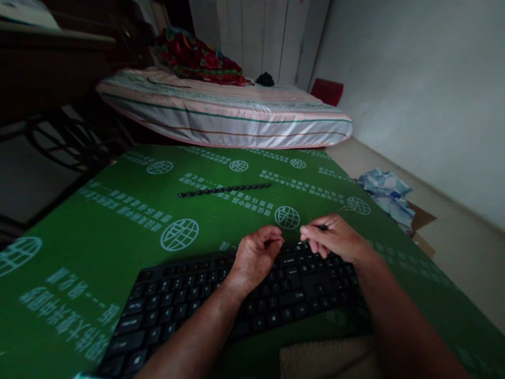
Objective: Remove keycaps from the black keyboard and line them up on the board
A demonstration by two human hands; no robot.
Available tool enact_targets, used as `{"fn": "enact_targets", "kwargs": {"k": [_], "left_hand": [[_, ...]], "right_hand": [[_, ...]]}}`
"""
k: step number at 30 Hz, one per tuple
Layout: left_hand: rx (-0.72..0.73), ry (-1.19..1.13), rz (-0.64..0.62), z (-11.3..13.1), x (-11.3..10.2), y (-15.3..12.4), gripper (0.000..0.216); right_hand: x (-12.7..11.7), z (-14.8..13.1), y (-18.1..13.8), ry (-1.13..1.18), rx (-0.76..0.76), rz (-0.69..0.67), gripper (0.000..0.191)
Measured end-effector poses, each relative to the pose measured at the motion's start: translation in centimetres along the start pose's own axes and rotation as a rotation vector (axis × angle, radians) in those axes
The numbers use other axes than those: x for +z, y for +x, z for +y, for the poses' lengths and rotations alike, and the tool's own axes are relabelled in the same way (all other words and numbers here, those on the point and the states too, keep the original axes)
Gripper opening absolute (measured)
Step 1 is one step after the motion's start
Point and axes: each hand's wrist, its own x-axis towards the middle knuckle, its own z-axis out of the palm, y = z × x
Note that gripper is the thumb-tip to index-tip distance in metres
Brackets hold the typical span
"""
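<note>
A black keyboard [213, 295] with white key legends lies on the green board, and both hands are over its far edge. My left hand [256, 258] is closed, thumb against the bent fingers. Whatever those fingertips hold, if anything, is too small to make out. To its right, my right hand [335, 239] pinches a small dark, thin object [322, 227], its kind unclear. The hands are a short gap apart. Beyond them lies a black strand [223, 190] with a twisted or beaded look, touched by neither hand.
The green board [130, 210] bears white lettering and globe logos. A mattress with a striped cover [236, 116] stands behind it, topped by a red floral blanket [201, 58]. Crumpled blue-white material [386, 192] and cardboard [422, 218] lie on the floor at right.
</note>
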Motion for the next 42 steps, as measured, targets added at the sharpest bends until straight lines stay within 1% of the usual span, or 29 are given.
{"fn": "enact_targets", "kwargs": {"k": [3,12,18,22,25,26,27,28,31,33,35,39,42], "left_hand": [[0.006,-0.014,-0.003,0.2,0.0,0.0,0.011],[0.001,0.005,0.001,0.4,0.1,0.0,0.011],[0.016,0.043,0.000,0.3,0.1,0.0,0.011],[0.038,0.059,0.003,0.1,0.1,0.0,0.011],[0.034,0.056,0.004,0.1,0.1,0.0,0.011],[0.029,0.054,0.007,0.1,0.1,0.0,0.011],[0.025,0.054,0.010,0.2,0.1,0.0,0.012],[0.022,0.054,0.010,0.2,0.1,0.0,0.012],[0.018,0.055,-0.004,0.3,0.1,0.0,0.011],[0.017,0.054,-0.013,0.3,0.2,0.0,0.011],[0.017,0.054,-0.014,0.2,0.2,0.0,0.012],[0.038,0.061,-0.007,-0.1,0.2,0.1,0.012],[0.047,0.065,-0.008,-0.4,0.2,0.1,0.012]], "right_hand": [[0.4,-0.1,0.1,-0.041,0.017,0.009,0.039],[1.3,-0.1,0.3,-0.134,0.058,0.006,0.023],[2.0,-0.3,0.3,-0.177,0.052,0.051,0.015],[2.7,-0.5,0.4,-0.248,-0.005,0.097,0.014],[3.0,-0.5,0.4,-0.373,-0.163,0.165,0.016],[3.0,-0.4,0.5,-0.404,-0.203,0.180,0.016],[2.9,-0.3,0.5,-0.405,-0.206,0.176,0.016],[2.7,-0.2,0.5,-0.372,-0.171,0.152,0.016],[1.8,0.2,0.6,-0.165,0.014,0.051,0.016],[1.5,0.4,0.6,-0.075,0.074,0.034,0.017],[1.5,0.4,0.6,-0.064,0.080,0.041,0.017],[2.2,-0.1,0.4,-0.139,0.039,0.062,0.012],[2.2,-0.1,0.4,-0.119,0.038,0.044,0.012]]}}
